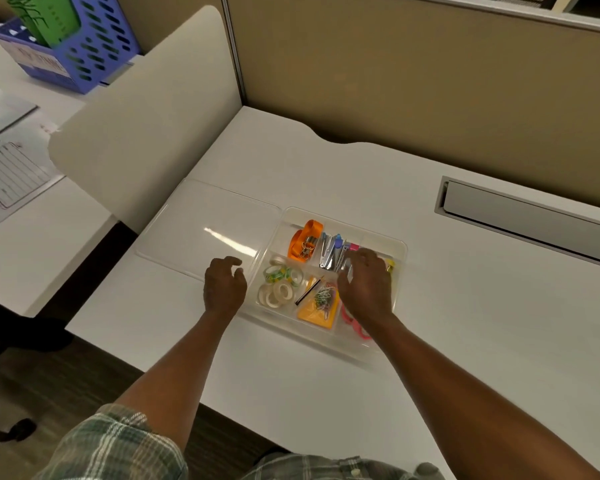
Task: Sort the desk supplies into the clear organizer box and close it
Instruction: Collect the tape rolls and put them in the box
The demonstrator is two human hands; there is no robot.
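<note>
- Nearing its end, the sorting is looking almost done: the clear organizer box (400, 251) is sitting at the middle of the white bench (482, 306), and every supply that is showing is lying inside it.
- Filling the compartments are:
  - an orange lanyard (305, 237) at 11 o'clock
  - metal clips (328, 252) at 12 o'clock
  - tape rolls (278, 287) at 8 o'clock
  - an orange sticky-note pad (314, 311) at 6 o'clock, carrying paper clips (323, 296)
  - pink bands (352, 322) at 5 o'clock, partly hidden by the wrist
- The right hand (366, 285) is hovering palm-down over the box's 3 o'clock side, with fingers spread and loosely extended. It is gripping nothing that is showing, and whatever is lying under the palm is hidden.
- The left hand (224, 285) is hanging over the bench just beside the box's 9 o'clock wall, with fingers loosely curled and holding nothing.
- Closing is what is remaining. The clear lid (201, 223) is lying flat on the bench at 9 o'clock of the box, touching its edge. Whether it is hinged there I cannot tell.
- Bringing the lid over is likely calling for both hands to move clear first, since the right one is sitting over the opening.
- Standing well apart from the box, and blocking nothing, are:
  - a beige divider panel (146, 126) at 10 o'clock
  - a blue crate (84, 53) beyond it
  - printed sheets (11, 174) at 9 o'clock
  - a grey cable slot (527, 220) at 2 o'clock
</note>
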